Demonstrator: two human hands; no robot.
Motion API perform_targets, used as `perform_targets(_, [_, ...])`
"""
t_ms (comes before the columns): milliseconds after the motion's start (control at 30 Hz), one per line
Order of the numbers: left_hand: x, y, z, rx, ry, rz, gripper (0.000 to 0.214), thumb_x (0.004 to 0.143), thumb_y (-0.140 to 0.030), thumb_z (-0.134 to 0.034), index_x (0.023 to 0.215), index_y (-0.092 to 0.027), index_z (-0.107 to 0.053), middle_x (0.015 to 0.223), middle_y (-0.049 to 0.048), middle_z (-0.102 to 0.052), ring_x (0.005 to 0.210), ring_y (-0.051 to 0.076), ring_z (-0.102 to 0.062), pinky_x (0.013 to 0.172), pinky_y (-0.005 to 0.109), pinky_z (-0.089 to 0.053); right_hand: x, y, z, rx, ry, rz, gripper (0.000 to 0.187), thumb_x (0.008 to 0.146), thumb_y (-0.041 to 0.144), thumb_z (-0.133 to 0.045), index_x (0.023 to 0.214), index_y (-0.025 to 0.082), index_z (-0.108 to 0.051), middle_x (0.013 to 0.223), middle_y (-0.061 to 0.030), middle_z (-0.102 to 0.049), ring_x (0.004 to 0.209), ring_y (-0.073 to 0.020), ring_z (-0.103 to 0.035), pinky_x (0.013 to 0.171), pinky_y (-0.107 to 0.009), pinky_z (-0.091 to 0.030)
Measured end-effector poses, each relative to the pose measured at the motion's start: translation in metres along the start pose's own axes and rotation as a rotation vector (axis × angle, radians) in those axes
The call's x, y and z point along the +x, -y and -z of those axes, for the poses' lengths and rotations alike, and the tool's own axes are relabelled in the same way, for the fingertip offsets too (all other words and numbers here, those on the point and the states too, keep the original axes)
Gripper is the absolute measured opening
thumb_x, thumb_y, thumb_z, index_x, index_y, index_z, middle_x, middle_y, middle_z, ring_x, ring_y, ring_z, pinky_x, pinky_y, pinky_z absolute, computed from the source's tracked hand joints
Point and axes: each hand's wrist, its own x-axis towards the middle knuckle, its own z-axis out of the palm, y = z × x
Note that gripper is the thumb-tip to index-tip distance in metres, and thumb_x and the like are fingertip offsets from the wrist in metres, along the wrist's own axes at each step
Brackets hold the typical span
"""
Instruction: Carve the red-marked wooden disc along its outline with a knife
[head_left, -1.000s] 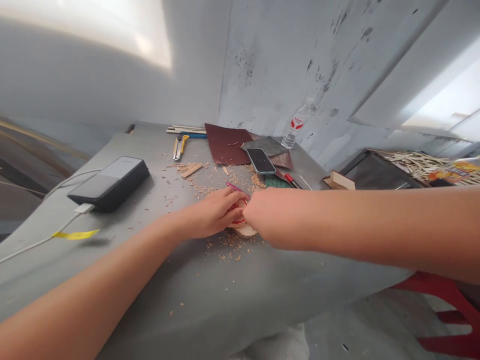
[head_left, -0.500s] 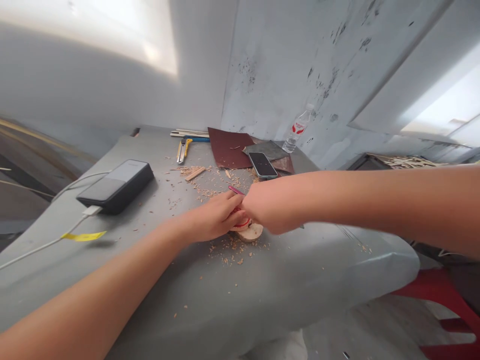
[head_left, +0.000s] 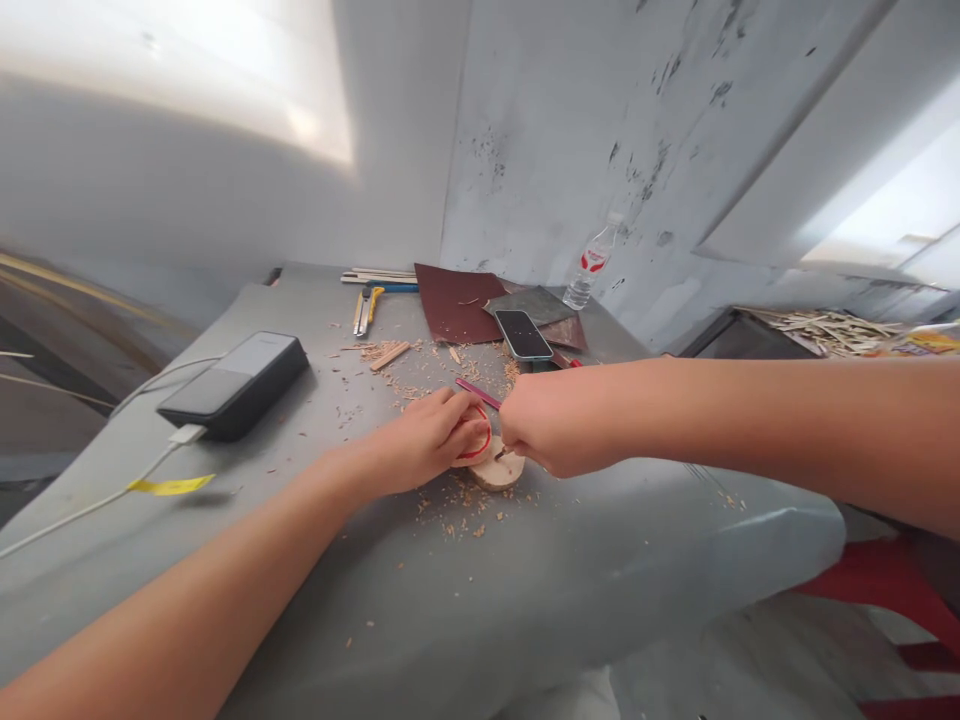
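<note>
A small round piece of pale wood (head_left: 496, 468) with a red line drawn on it lies on the grey table (head_left: 375, 600), with wood shavings scattered around it. My left hand (head_left: 431, 440) presses down on the wood piece, fingers curled over its left side. My right hand (head_left: 551, 430) is closed in a fist around a thin pink-handled tool (head_left: 478, 393), whose tip touches the wood just right of the red line. The tool's blade is mostly hidden by my fingers.
A black power bank (head_left: 236, 385) with a white cable sits at the left. Behind the hands lie a yellow utility knife (head_left: 365, 305), dark sandpaper sheets (head_left: 454, 300), a phone (head_left: 523, 334) and a plastic water bottle (head_left: 592, 262) by the wall. A red stool (head_left: 892, 590) stands at the lower right.
My right hand drew back slightly to the right, uncovering more of the wood piece and its red line. The left hand stayed on the wood. The camera shifted a little.
</note>
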Motion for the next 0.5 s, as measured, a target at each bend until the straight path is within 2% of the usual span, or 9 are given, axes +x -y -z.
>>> perform_targets(67, [0.000,0.001,-0.002,-0.017,-0.022,-0.018,0.041,0.107,-0.051,-0.025,0.111,-0.022,-0.054,0.106,0.0086,-0.057,0.099,0.026,-0.055,0.092,0.044,-0.044,-0.003,0.002,0.000,-0.036,0.050,0.003,0.044,0.066,-0.007,-0.069,0.046,0.021,-0.041,0.042,0.0058,-0.034,0.037,-0.0106,-0.031,0.047,-0.032,-0.028])
perform_targets(167, [0.000,0.003,-0.004,-0.014,-0.027,-0.025,0.041,0.108,-0.050,-0.024,0.103,-0.022,-0.054,0.101,0.0070,-0.055,0.094,0.025,-0.053,0.088,0.042,-0.043,-0.004,0.004,-0.001,-0.043,0.030,-0.003,0.049,0.070,-0.006,-0.065,0.044,0.023,-0.036,0.039,0.0060,-0.027,0.037,-0.0109,-0.022,0.049,-0.033,-0.024])
perform_targets(333, [-0.001,0.002,-0.005,-0.003,-0.036,-0.037,0.039,0.109,-0.049,-0.025,0.096,-0.022,-0.050,0.099,0.0065,-0.054,0.091,0.023,-0.052,0.086,0.040,-0.044,0.003,-0.007,-0.013,0.035,-0.076,0.043,0.056,0.071,-0.003,-0.068,0.040,0.023,-0.031,0.037,0.0057,-0.026,0.035,-0.0101,-0.020,0.052,-0.034,-0.026])
perform_targets(500, [-0.002,-0.001,-0.003,0.035,-0.019,-0.035,0.036,0.108,-0.046,-0.024,0.103,-0.022,-0.050,0.101,0.0086,-0.054,0.092,0.025,-0.052,0.088,0.043,-0.045,0.019,-0.021,-0.043,0.211,-0.222,0.131,0.059,0.059,-0.006,-0.074,0.035,0.023,-0.028,0.035,0.0069,-0.022,0.039,-0.0094,-0.018,0.056,-0.035,-0.031])
